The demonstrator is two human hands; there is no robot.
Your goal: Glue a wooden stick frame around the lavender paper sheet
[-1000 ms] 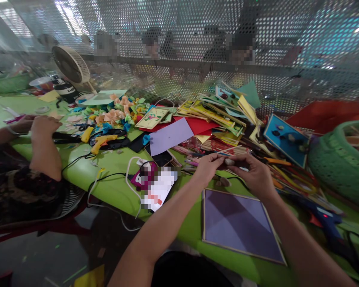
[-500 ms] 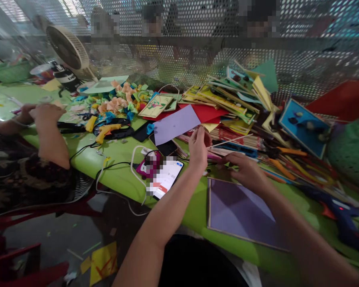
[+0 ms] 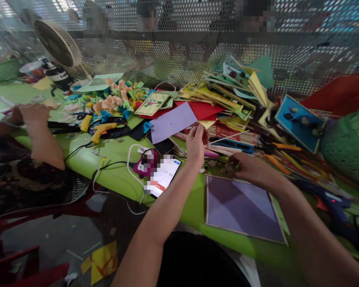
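Observation:
My left hand [image 3: 196, 144] is closed, with a thin wooden stick [image 3: 229, 137] pinched in its fingers and pointing right. Behind that hand lies a loose purple card [image 3: 173, 122]. My right hand [image 3: 249, 169] is lowered at the table, fingers bent and apart, its fingertips at some small pebbles [image 3: 226, 168]. Whether it touches them I cannot make out. Just below it a purple board [image 3: 241, 209] edged with thin wooden strips lies flat on the green table [image 3: 194, 207]; my right forearm passes by its right side.
A lit phone [image 3: 166, 175] and a white cable lie left of my left forearm. Craft cards [image 3: 224, 95], pliers and sticks are heaped behind. At right are a blue glue gun [image 3: 329, 201] and a blue board with stones [image 3: 299, 121]. Another person's hands [image 3: 32, 115] are at far left.
My right hand has bent its fingers down at the pebbles, which now show by its fingertips. My left hand still holds the stick. The whole view has shifted slightly.

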